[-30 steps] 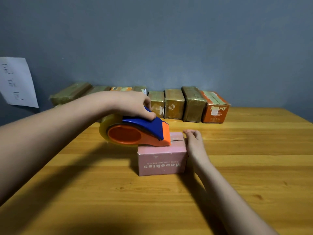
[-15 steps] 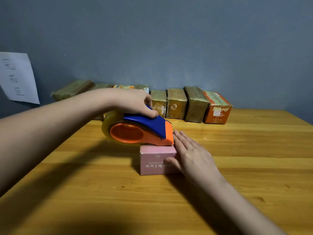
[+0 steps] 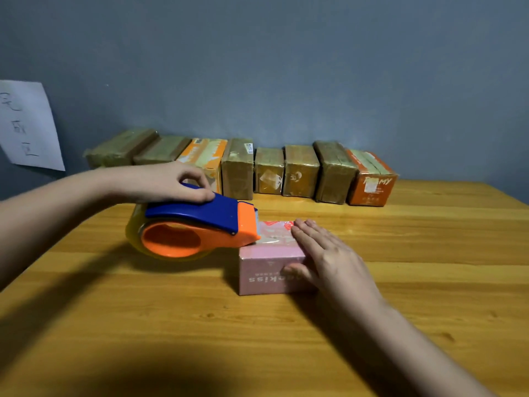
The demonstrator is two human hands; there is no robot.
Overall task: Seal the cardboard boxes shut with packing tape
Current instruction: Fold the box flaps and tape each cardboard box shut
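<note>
A pink box (image 3: pixel 270 269) sits mid-table (image 3: pixel 429 282). The right hand (image 3: pixel 329 253) lies flat on its top, fingers straight. Just left of the box, the left hand (image 3: pixel 169 183) grips a blue-and-orange tape dispenser (image 3: pixel 194 230), its front edge touching the box's top.

Two bare forearms, no sleeves, hands (image 3: pixel 169 181) ungloved, ringless

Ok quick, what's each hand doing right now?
Left hand: grips the tape dispenser.
Right hand: open, fingers straight, flat on the pink box.
</note>
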